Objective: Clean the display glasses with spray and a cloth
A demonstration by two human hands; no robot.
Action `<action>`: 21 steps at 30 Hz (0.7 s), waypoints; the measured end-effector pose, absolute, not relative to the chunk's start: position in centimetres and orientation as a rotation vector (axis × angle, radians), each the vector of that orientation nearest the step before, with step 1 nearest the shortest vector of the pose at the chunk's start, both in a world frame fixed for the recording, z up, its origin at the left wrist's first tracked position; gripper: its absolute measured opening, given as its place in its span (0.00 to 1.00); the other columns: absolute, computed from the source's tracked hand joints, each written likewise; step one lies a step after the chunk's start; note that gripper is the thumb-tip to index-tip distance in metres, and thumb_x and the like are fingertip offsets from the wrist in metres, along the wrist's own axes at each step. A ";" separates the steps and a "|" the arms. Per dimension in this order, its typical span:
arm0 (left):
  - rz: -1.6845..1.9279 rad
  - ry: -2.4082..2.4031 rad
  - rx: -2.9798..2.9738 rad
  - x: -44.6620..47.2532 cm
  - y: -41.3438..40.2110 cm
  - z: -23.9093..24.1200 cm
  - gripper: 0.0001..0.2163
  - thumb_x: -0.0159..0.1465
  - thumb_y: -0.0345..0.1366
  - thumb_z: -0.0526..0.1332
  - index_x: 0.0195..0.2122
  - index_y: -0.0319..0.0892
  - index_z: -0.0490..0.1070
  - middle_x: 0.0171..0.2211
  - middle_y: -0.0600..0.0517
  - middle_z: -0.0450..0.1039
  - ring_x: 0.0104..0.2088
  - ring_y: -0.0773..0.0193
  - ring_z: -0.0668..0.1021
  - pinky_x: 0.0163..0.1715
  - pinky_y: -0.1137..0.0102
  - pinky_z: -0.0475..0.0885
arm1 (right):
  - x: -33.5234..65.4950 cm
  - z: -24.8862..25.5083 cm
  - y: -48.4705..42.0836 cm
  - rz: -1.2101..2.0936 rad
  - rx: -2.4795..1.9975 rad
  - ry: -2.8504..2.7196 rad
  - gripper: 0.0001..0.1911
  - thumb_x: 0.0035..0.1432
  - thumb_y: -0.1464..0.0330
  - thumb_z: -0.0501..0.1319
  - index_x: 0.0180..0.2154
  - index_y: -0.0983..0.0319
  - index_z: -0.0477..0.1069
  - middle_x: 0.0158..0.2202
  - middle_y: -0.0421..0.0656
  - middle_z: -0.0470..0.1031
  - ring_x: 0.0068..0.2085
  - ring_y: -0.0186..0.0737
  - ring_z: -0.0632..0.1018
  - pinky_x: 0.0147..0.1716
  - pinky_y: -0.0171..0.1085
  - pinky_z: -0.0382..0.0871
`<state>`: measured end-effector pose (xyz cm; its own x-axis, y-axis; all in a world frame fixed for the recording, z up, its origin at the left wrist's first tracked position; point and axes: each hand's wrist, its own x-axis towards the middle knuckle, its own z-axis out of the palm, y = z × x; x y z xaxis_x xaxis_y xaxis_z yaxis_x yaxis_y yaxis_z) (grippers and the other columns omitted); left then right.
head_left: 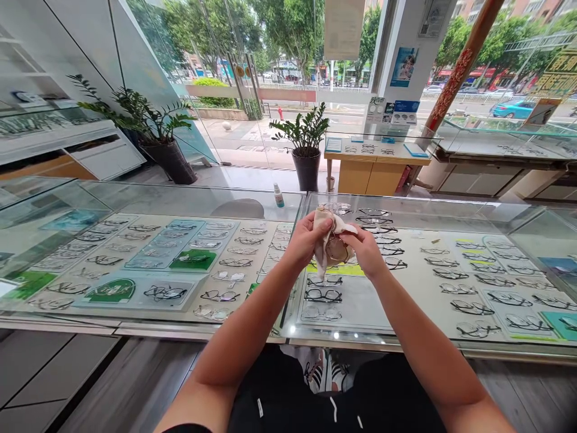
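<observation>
A pale cloth (321,255) and a pair of thin-rimmed glasses (338,249) were held up together above the glass-topped desk (360,304), over rows of display frames (323,296). The cloth was gripped in the left hand (305,240), with the thumb pressed onto its folds; the right hand (367,252) was closed on the cloth's right-hand end, beside the rim (whether part of the frame was also pinched there could not be told). The cloth was judged soft and limp, easily bunched. The glasses were judged very light but fragile: the slender rim could be bent by a hard squeeze, and the smooth lenses could slip or be smudged under bare fingertips. A hold was thought best taken at the bridge or near a hinge, with the lens supported through the cloth. A small spray bottle (279,196) was seen standing near the desk's far edge.
</observation>
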<state>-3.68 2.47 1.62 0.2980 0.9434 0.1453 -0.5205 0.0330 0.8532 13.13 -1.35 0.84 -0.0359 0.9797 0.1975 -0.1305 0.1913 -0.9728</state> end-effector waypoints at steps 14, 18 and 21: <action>1.232 0.604 1.065 -3.5 2.6 1.2 0.23 0.53 0.45 0.83 0.43 0.40 0.78 0.34 0.53 0.81 0.31 0.67 0.80 0.34 0.72 0.76 | 12.6 0.8 -1.3 1.256 -1.034 -1.063 0.14 0.47 0.57 0.76 0.33 0.59 0.85 0.33 0.43 0.85 0.38 0.44 0.80 0.43 0.43 0.74; 1.240 0.613 1.107 -3.4 2.4 1.1 0.23 0.54 0.45 0.82 0.43 0.40 0.78 0.34 0.53 0.80 0.31 0.67 0.79 0.33 0.72 0.75 | 12.5 0.7 -1.3 1.273 -1.029 -1.023 0.15 0.45 0.57 0.78 0.32 0.60 0.85 0.32 0.43 0.85 0.36 0.43 0.80 0.41 0.42 0.74; 1.234 0.626 1.123 -3.4 2.4 1.0 0.23 0.55 0.46 0.81 0.44 0.40 0.77 0.34 0.53 0.80 0.31 0.66 0.79 0.34 0.71 0.76 | 12.3 0.7 -1.4 1.305 -1.021 -0.983 0.15 0.43 0.57 0.79 0.31 0.60 0.86 0.32 0.43 0.85 0.36 0.43 0.80 0.40 0.42 0.74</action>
